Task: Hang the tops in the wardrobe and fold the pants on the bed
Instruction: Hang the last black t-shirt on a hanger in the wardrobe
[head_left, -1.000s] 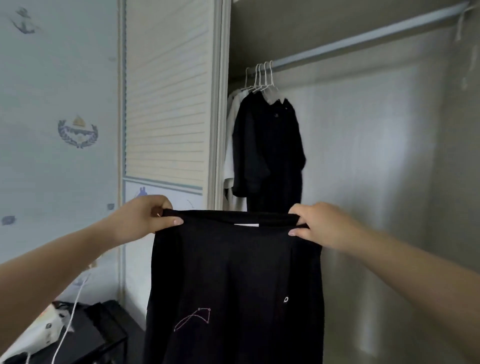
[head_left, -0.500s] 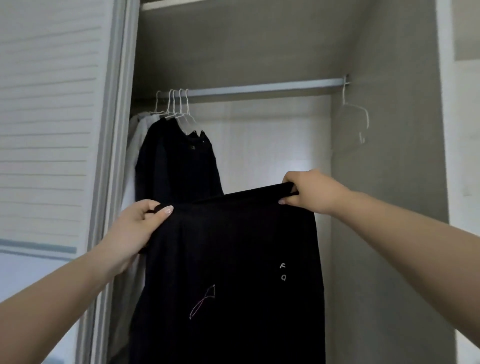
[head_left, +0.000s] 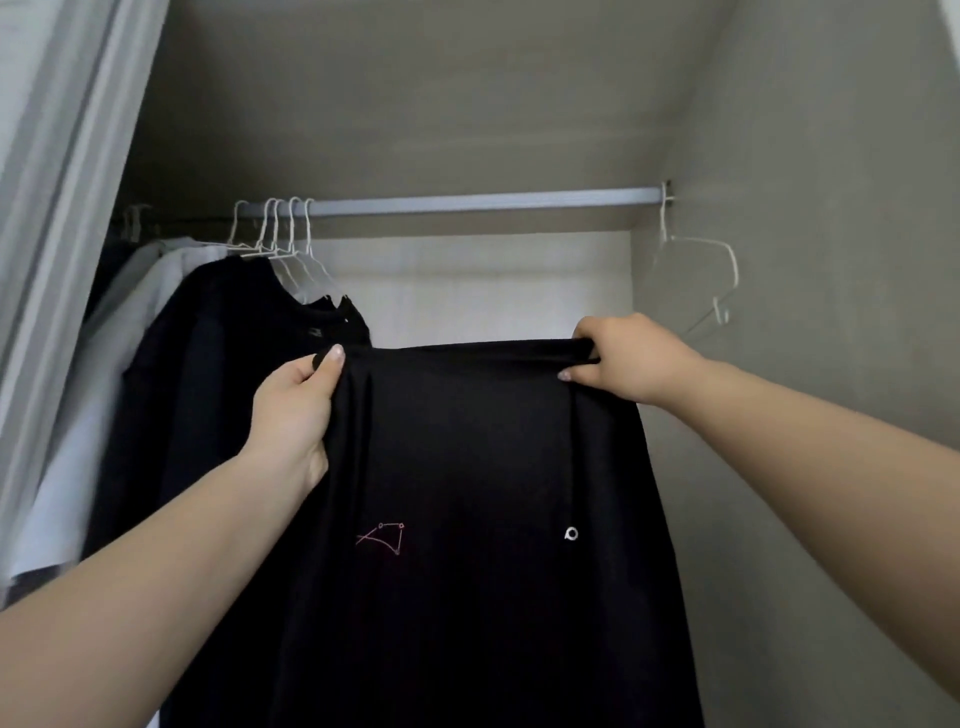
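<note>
A black top (head_left: 467, 519) with a small pink line drawing and a white ring mark hangs stretched between my hands in front of the open wardrobe. My left hand (head_left: 296, 410) grips its upper left edge. My right hand (head_left: 618, 358) pinches its upper right edge. Above runs the silver rail (head_left: 483, 200). An empty white wire hanger (head_left: 701, 275) hangs at the rail's right end, just above and right of my right hand.
At the rail's left end several white hangers (head_left: 283, 234) carry dark tops (head_left: 218, 374) and a white garment (head_left: 124, 332). The sliding door frame (head_left: 57, 218) stands on the left. The wardrobe's grey side wall (head_left: 831, 260) closes the right.
My view has swung right and up into the wardrobe. Both hands have carried the black top closer to the rail, and the empty hanger on the right now sits near my right hand.
</note>
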